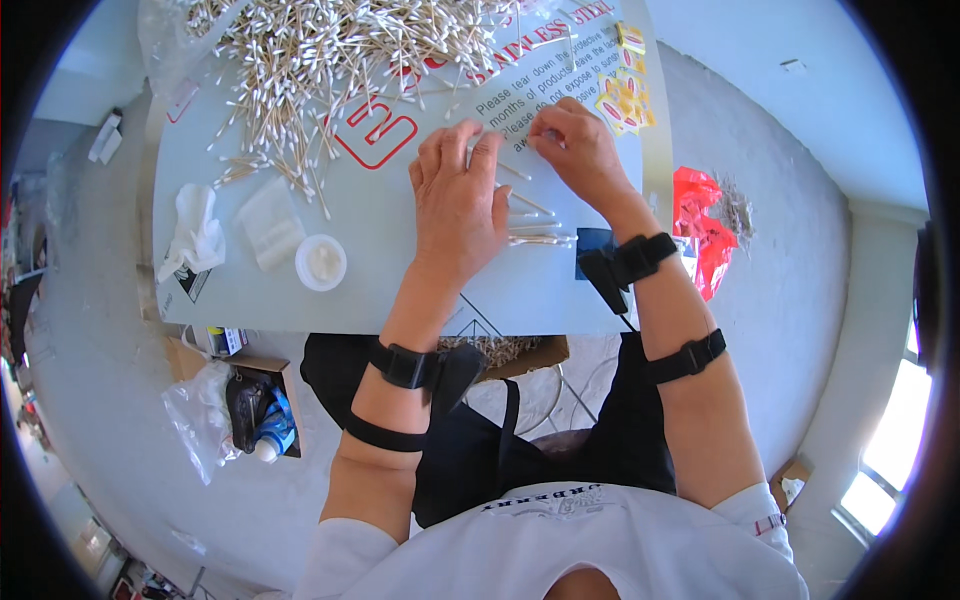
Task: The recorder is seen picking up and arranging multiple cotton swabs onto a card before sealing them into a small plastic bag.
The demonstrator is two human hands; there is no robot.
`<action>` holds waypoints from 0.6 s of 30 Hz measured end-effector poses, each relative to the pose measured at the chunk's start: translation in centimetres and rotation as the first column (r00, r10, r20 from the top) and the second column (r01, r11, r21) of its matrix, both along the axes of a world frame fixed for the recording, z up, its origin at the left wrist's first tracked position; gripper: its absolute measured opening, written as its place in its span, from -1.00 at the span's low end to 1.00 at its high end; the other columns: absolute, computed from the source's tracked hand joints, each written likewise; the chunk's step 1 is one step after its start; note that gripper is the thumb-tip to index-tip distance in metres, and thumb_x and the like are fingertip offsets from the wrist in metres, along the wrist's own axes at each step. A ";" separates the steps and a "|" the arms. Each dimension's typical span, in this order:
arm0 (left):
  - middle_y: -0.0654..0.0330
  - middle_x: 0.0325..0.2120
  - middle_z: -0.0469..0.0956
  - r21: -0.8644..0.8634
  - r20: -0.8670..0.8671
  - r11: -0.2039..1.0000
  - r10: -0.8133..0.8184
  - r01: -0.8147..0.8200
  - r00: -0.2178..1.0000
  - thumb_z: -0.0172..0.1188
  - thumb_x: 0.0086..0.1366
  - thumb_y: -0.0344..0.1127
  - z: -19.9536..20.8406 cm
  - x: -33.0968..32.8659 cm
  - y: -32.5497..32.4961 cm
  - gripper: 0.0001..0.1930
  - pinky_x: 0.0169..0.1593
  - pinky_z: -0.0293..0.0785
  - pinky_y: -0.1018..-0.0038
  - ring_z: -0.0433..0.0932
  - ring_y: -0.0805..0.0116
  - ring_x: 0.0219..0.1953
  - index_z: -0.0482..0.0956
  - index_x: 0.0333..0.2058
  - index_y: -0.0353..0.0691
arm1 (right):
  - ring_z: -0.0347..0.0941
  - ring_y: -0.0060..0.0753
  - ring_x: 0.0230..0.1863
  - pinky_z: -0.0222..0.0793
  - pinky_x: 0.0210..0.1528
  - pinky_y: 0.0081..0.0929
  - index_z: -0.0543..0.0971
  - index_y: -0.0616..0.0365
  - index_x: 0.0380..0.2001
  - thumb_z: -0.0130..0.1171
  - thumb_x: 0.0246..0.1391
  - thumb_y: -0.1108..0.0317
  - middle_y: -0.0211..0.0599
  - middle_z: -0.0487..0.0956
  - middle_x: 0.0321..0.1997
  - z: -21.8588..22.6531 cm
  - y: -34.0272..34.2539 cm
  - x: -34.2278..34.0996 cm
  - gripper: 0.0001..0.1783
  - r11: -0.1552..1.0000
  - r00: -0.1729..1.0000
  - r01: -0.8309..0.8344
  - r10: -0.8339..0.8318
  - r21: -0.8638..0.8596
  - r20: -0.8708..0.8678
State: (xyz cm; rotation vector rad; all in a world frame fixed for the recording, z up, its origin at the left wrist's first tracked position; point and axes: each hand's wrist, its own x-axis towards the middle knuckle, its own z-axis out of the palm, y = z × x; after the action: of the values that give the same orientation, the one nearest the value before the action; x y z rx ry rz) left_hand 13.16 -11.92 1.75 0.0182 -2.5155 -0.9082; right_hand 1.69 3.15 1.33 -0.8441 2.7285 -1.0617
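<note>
My left hand (460, 200) rests palm down over the table, its fingers slightly apart and bent at the tips. Several cotton swabs (540, 239) lie beside its thumb and wrist, some partly hidden beneath the hand. To the right, my right hand (582, 155) is closed in a pinch, thumb against forefinger. Whatever sits between those fingertips is too small to make out. A large heap of loose cotton swabs (330, 60) with wooden sticks spreads over the far left and middle of the table (400, 300).
Small yellow packets (625, 95) lie at the far right. On the left are a crumpled white tissue (197, 228), a folded clear bag (270, 225) and a round white tub (321, 262). A red plastic bag (705, 230) is beyond the right edge; an open box (280, 400) stands below left.
</note>
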 end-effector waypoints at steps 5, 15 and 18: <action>0.17 -0.16 0.45 -0.097 0.017 0.989 -0.111 0.112 0.994 0.27 -0.02 -0.50 -1.1 0.2 0.0 -0.63 0.11 0.20 0.18 0.34 0.09 0.01 0.54 -0.15 -0.20 | 0.48 -0.08 -0.21 0.43 -0.15 -0.29 0.54 0.17 -0.46 0.22 -0.13 0.53 -0.22 0.49 -0.27 0.5 2.2 3.1 -0.91 0.992 0.996 -0.083 0.078 -0.096 -0.050; -0.05 0.08 0.33 0.176 -0.074 0.974 0.156 -0.141 0.985 0.11 0.19 -0.54 -2.5 3.5 3.2 -0.58 0.21 0.21 0.12 0.29 -0.06 0.13 0.40 0.06 -0.32 | 0.31 -0.23 0.24 0.19 0.27 -0.45 0.46 0.35 0.01 -0.04 0.26 0.51 -0.08 0.38 0.23 -1.4 0.9 11.0 -0.71 0.733 0.933 0.359 -0.295 -0.578 0.204; -0.18 0.23 0.17 0.307 -0.066 0.946 0.129 -0.103 0.989 0.04 0.27 -0.53 -2.8 3.1 4.9 -0.49 0.31 0.10 0.09 0.18 -0.16 0.26 0.21 0.20 -0.38 | 0.30 -0.22 0.25 0.16 0.29 -0.42 0.46 0.34 0.02 -0.05 0.28 0.46 -0.08 0.36 0.26 -1.8 0.4 10.9 -0.70 0.657 0.921 0.387 -0.316 -0.647 0.229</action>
State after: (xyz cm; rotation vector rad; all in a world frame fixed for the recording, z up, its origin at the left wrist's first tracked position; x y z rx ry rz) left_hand 16.25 -7.03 -1.07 0.2191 -2.2483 -1.2098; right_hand 12.60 3.52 -0.50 -0.2628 2.4446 -2.2109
